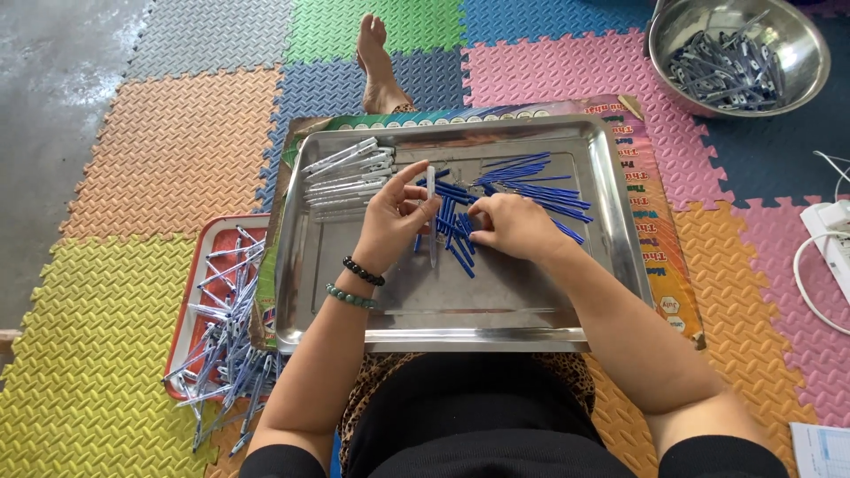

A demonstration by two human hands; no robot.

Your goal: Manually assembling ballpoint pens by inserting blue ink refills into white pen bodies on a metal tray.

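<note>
Clear pen barrel (431, 215) upright-ish at steel tray (496, 305) centre, pinched in left hand (395, 217) fingers, right hand (512, 227) fingertips closed on blue refills (522, 181) piled just at its 12, finished barrels (347, 173) at 10, red tray (199, 265) of pens at 8, steel bowl (801, 84) at 2.

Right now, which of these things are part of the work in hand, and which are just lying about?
In use: left hand holding a clear tube; right hand on blue sticks; steel tray; clear tubes.
Lying about: bowl, red tray, white cable, mats.
</note>
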